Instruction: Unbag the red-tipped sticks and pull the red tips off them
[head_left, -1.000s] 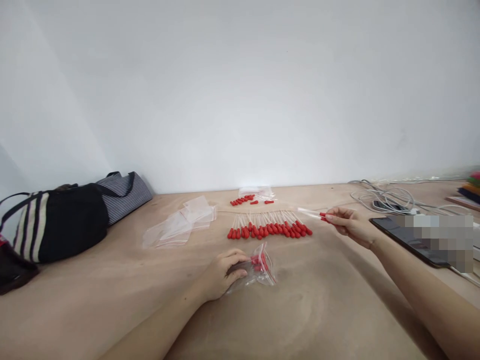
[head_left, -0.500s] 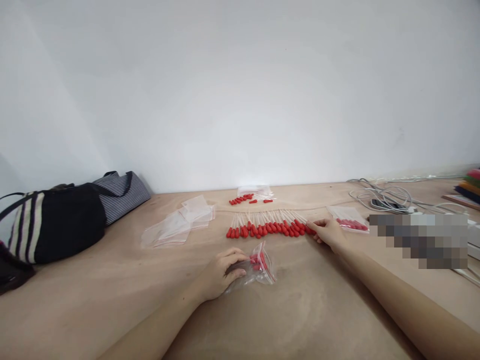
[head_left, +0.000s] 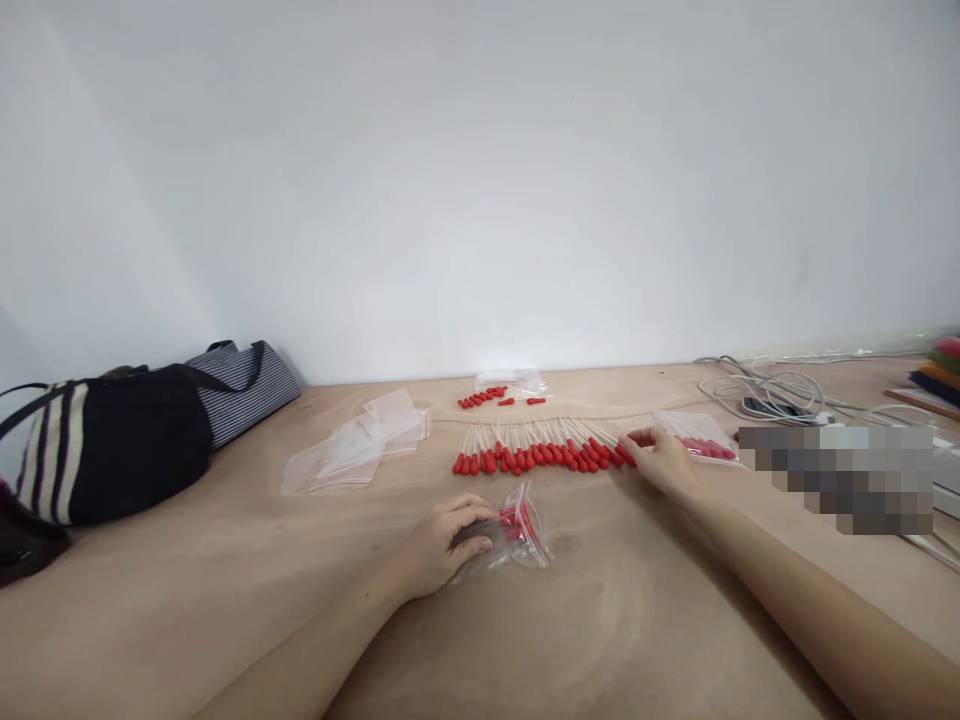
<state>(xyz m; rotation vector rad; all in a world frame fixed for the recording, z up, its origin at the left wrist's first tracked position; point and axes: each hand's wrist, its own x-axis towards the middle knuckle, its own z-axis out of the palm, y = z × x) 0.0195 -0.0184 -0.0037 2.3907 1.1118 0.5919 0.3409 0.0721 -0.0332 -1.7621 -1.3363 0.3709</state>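
Droppers (head_left: 536,457) with red rubber bulbs and thin pale stems lie in a row across the middle of the table, bulbs facing me. At the row's right end, my right hand (head_left: 664,465) has its fingers closed on the red bulb of a dropper (head_left: 625,455); the fingertips partly cover it. My left hand (head_left: 446,545) rests on the table in front of the row. It grips a clear zip bag (head_left: 534,550) between thumb and fingers, the bag's mouth pointing right. Red bulbs (head_left: 513,522) show inside the bag.
Flat zip bags (head_left: 352,450) lie left of the row. Behind it are loose red bulbs (head_left: 484,398) and a clear bag (head_left: 517,381). A bag of red bulbs (head_left: 705,447) lies right, near coiled cables (head_left: 757,390). Far left stands a black bag (head_left: 142,450).
My right hand has shifted slightly right along the row, leaving more of the end droppers in sight. My left hand and its bag have hardly moved.
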